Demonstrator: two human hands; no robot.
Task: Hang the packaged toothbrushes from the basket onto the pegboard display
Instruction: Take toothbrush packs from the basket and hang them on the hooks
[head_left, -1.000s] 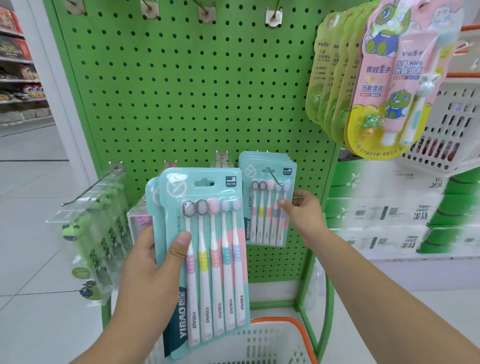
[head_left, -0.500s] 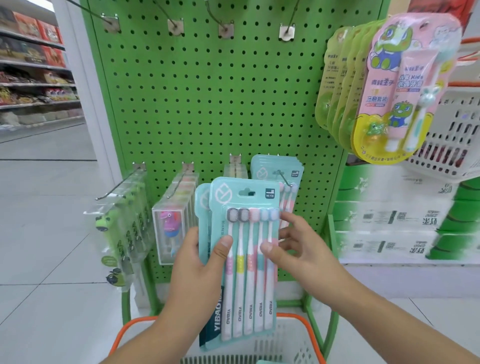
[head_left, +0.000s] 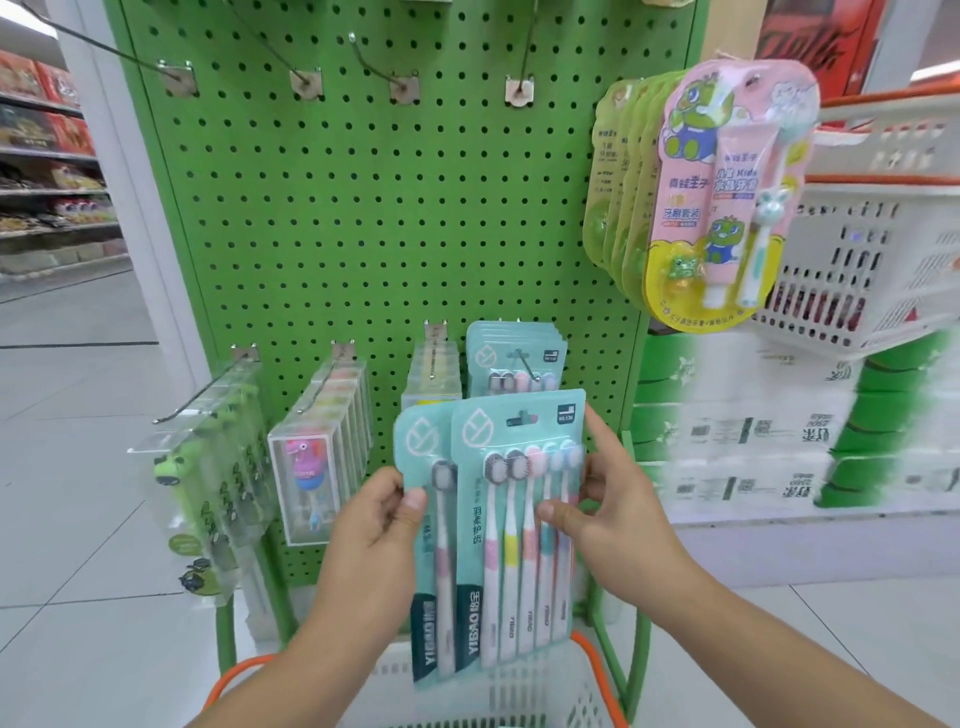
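Two toothbrush packs (head_left: 511, 525) held before pegboard (head_left: 363, 218), above basket (head_left: 498, 691), left hand (head_left: 376, 525) at left edge, right hand (head_left: 608, 512) at right edge, hung packs (head_left: 511, 358) behind, boxed toys (head_left: 319, 457) left, kids' sets (head_left: 722, 192) upper right

1. Bright, even indoor light, seemingly from overhead; no hard shadows.
2. Soft shading only beneath the left hand (head_left: 382, 512) and the right hand (head_left: 605, 506).
3. Mild sheen on the clear boxes (head_left: 319, 452) and on the front toothbrush pack (head_left: 519, 525).
4. Strong smear and ghosting at the right, over the stacked cartons (head_left: 753, 431) and the white crate (head_left: 852, 249).
5. Wide-angle bending at the edges: green pegboard (head_left: 363, 208) sides lean outward.
6. Far shelves (head_left: 47, 156) soft.
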